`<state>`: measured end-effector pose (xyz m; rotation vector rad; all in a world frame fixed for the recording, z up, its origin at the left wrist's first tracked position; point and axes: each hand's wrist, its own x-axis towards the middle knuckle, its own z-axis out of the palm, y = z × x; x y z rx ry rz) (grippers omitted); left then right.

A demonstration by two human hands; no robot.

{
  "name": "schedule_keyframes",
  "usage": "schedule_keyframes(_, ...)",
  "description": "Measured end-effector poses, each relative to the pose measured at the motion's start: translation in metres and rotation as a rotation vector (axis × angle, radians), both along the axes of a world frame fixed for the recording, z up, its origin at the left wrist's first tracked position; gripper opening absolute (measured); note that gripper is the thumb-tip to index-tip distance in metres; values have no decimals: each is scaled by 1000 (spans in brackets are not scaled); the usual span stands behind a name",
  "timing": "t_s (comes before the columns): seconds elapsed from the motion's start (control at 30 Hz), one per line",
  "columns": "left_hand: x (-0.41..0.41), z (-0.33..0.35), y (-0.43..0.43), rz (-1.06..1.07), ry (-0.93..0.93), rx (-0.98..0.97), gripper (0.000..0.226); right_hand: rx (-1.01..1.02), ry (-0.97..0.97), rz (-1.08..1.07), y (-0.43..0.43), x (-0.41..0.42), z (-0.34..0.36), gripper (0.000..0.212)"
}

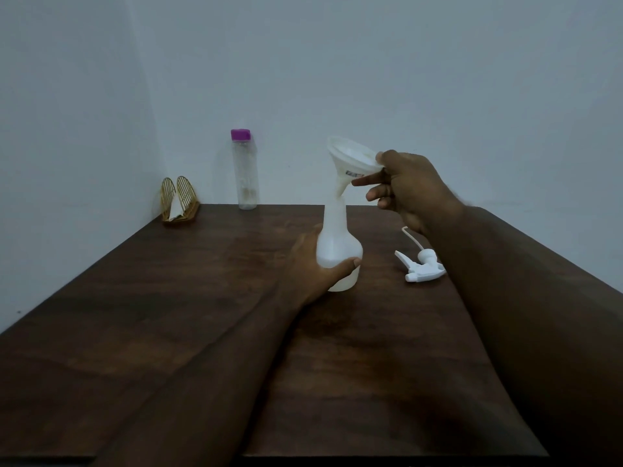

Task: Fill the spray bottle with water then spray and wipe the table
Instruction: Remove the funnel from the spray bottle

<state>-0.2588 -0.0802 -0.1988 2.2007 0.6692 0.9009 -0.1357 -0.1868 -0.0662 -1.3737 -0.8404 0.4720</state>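
Observation:
A white translucent spray bottle [338, 244] stands upright without its top on the dark wooden table [202, 298]. My left hand [315, 264] grips its lower body from the left. My right hand [408, 187] holds a white funnel [350, 160] by its rim, tilted, with the spout at the bottle's neck. The white spray trigger head [423, 266] with its tube lies on the table to the right of the bottle, partly hidden by my right forearm. A clear water bottle [245, 173] with a purple cap stands at the table's back edge by the wall.
A gold wire napkin holder [178, 200] with a white napkin sits in the back left corner. Walls close the table at the back and the left. The table's right edge runs diagonally behind my right arm.

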Motion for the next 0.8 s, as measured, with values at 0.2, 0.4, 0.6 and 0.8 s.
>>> schedule_keyframes(0.2, 1, -1, 2, -1, 23, -6, 86, -5, -10, -31, -3, 2, -2, 21)
schedule_keyframes(0.4, 0, 0, 0, -5, 10, 15, 85, 10, 27, -37, -5, 1, -4, 22)
schedule_keyframes(0.6, 0, 0, 0, 3, 7, 15, 85, 47, 44, -31, -6, 4, -1, 22)
schedule_keyframes(0.8, -1, 1, 0, 3, -9, 9, 83, 150, 150, -19, -9, 6, 7, 17)
